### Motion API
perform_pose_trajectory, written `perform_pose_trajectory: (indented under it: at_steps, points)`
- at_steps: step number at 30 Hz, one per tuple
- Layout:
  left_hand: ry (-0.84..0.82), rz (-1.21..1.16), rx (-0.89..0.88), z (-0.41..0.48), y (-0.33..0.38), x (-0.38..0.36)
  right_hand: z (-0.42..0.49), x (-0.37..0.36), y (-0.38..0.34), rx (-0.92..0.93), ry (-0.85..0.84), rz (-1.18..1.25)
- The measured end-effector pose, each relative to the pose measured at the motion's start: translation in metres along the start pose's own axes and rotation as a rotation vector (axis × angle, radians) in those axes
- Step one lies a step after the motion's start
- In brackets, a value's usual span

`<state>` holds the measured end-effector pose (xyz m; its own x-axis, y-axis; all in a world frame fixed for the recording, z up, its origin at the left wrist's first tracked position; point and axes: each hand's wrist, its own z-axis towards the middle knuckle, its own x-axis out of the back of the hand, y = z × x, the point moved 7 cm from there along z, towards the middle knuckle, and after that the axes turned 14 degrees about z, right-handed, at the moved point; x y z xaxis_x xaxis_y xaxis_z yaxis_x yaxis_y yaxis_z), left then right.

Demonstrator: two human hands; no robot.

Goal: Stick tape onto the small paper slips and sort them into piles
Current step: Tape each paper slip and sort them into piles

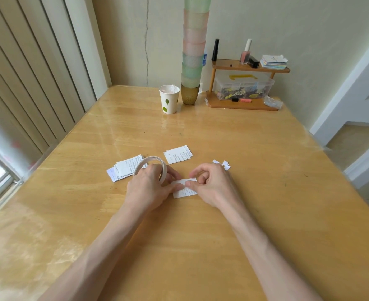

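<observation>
We are logging the table carrying: left pile, middle pile, one slip, scraps, paper cup, cup stack, rack.

Reaching in on bare forearms from 7 o'clock and 5 o'clock, converging just above centre. Gripping the tape roll with the left hand, back turned upward, fingers curled at the ring, fingertips stretched toward 3 o'clock and pressing down on the paper slip. Pinching at the slip's upper edge with the right hand, thumb and forefinger meeting toward 9 o'clock, remaining fingers curled into the palm. Held close together, fingertips almost touching over the slip.
</observation>
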<state>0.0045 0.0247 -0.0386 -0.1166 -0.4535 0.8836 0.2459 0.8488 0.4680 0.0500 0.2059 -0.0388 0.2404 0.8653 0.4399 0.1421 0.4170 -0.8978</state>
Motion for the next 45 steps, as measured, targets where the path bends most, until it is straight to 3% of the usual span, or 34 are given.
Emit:
perform_pose_trajectory:
  at_steps: [7, 15, 23, 29, 36, 39, 45]
  points:
    - [-0.038, -0.026, -0.032, -0.007, 0.000, 0.003, 0.000, -0.001, 0.000, -0.007, -0.006, 0.032]
    - [-0.103, 0.012, -0.061, -0.005, 0.006, 0.004, 0.000, 0.013, 0.002, -0.098, -0.005, 0.324]
    - [-0.063, 0.024, -0.093, -0.002, 0.002, 0.000, -0.010, -0.001, -0.009, 0.033, 0.032, -0.049]
    - [-0.078, 0.055, -0.101, -0.001, 0.003, -0.001, -0.004, 0.010, 0.000, -0.082, 0.069, 0.304]
    - [-0.077, 0.037, -0.106, -0.002, 0.002, -0.001, -0.011, -0.004, -0.011, 0.050, 0.094, -0.085]
    - [-0.080, 0.049, -0.093, -0.001, 0.003, -0.001, -0.006, 0.000, -0.004, -0.021, 0.069, 0.094]
    - [-0.078, 0.054, -0.069, -0.002, 0.002, -0.001, -0.005, 0.001, -0.003, -0.021, 0.025, 0.073]
